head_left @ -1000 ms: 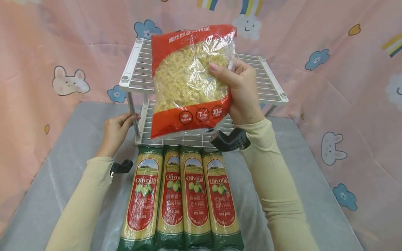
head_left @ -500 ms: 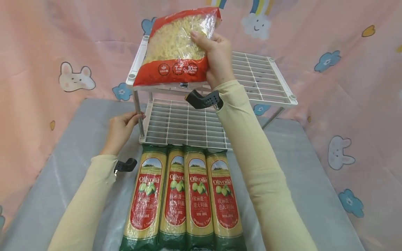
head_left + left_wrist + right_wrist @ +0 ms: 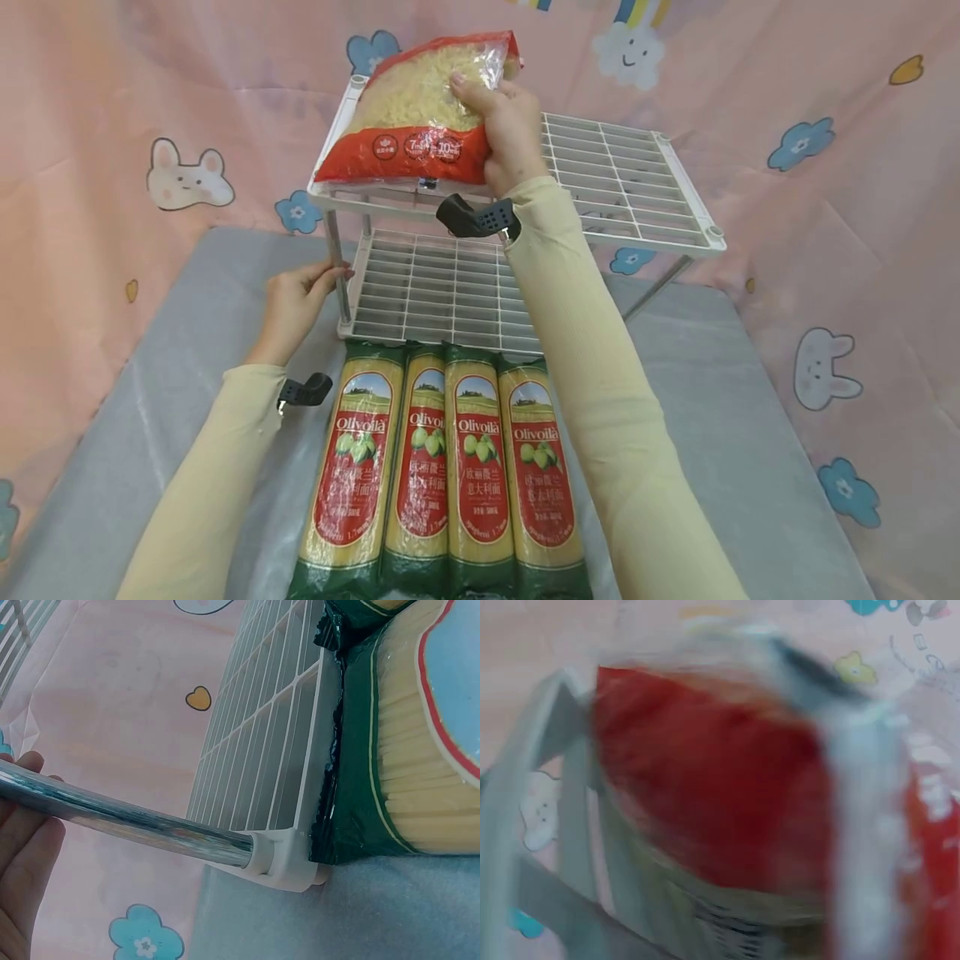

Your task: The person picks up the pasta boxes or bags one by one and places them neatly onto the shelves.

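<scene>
- near twelve o'clock, over the upper shelf [image 3: 687, 187], your right hand [image 3: 512, 127] grips the red pasta bag [image 3: 420, 104].
- at nine, your left hand [image 3: 294, 302] grasps the metal post [image 3: 334, 237].
- at six, four spaghetti packs [image 3: 431, 479] lie.

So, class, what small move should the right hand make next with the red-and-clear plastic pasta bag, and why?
Probably lower the red-and-clear plastic pasta bag flat onto the white slatted upper shelf: the right hand grips it tilted over that shelf's left part, and the left hand holds the shiny metal post, perhaps for steadiness.
</scene>
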A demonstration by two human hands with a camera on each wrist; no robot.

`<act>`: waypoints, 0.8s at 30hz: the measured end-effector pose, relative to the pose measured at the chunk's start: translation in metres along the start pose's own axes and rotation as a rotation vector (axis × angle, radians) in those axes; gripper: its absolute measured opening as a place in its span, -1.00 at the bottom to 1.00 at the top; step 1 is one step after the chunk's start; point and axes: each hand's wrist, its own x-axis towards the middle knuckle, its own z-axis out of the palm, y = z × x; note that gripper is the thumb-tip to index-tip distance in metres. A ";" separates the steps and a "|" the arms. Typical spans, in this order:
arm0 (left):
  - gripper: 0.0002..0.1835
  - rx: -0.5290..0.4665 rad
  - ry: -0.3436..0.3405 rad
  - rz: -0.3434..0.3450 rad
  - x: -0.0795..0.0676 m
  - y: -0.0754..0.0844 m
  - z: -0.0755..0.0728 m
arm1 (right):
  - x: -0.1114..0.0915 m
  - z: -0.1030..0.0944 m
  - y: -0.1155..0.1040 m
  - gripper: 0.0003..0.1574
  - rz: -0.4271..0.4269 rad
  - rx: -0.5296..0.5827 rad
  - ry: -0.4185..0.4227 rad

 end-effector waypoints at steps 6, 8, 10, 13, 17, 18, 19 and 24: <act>-0.69 -0.010 0.014 -0.005 0.002 -0.002 -0.002 | 0.002 -0.011 -0.009 -0.77 0.081 -0.257 -0.083; -0.69 -0.009 0.016 -0.005 0.001 -0.003 -0.003 | 0.002 -0.015 -0.011 -0.75 0.113 -0.328 -0.103; -0.70 -0.008 0.017 -0.002 0.001 -0.004 -0.005 | 0.001 -0.018 -0.010 -0.73 0.121 -0.372 -0.126; -0.69 0.001 0.014 -0.001 0.000 -0.006 -0.006 | 0.000 -0.019 -0.009 -0.73 0.111 -0.430 -0.140; -0.68 0.017 0.014 -0.011 0.000 -0.007 -0.008 | -0.001 -0.018 -0.008 -0.70 0.088 -0.548 -0.127; -0.68 0.017 0.015 -0.013 0.000 -0.008 -0.008 | -0.002 -0.018 -0.007 -0.68 0.085 -0.592 -0.119; -0.68 0.015 0.015 -0.014 0.000 -0.007 -0.008 | -0.002 -0.017 -0.007 -0.65 0.081 -0.635 -0.111; -0.68 0.009 0.016 -0.023 0.001 -0.009 -0.007 | -0.001 -0.019 -0.005 -0.58 0.039 -0.773 -0.111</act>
